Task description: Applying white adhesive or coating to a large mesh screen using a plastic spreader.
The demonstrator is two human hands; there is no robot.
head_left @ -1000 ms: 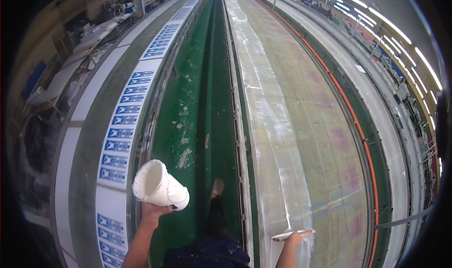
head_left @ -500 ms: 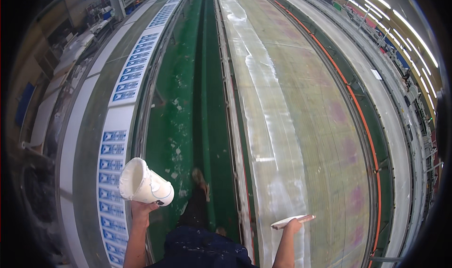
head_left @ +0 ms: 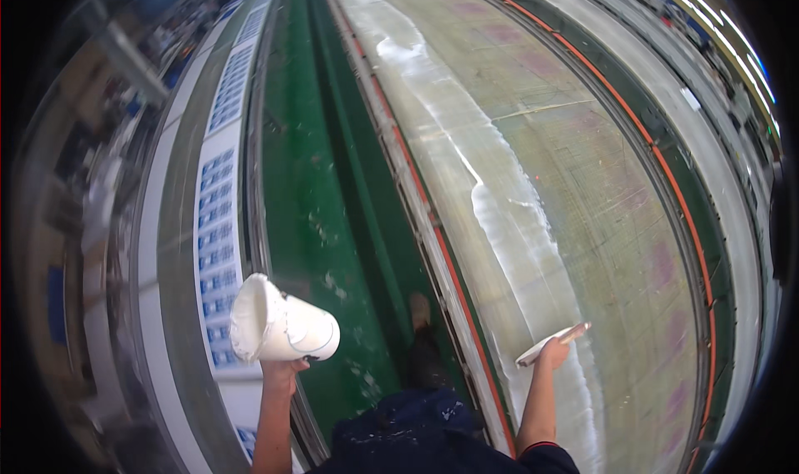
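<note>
My left hand (head_left: 283, 371) grips a white bucket (head_left: 301, 326) from below, over the aisle beside the left table. The bucket lies tipped on its side, its mouth toward the left, with thick white residue round the rim. In my right hand (head_left: 553, 355) is a scraper with a pale flat blade (head_left: 533, 354) and a brownish handle. It is at the wet, whitish strip (head_left: 524, 241) that runs lengthwise along the right table (head_left: 616, 199). Whether the blade touches the surface I cannot tell.
Between the tables runs a green floor (head_left: 308, 199) with white splashes. Blue-printed white sheets (head_left: 218, 224) lie along the left table. A metal rail (head_left: 408, 174) edges the right table's near side; an orange strip (head_left: 666, 170) follows its far side.
My view has turned and shifted forward along the tables. The scraper has moved farther along the wet strip in my right hand. The bucket stays tipped in my left hand.
</note>
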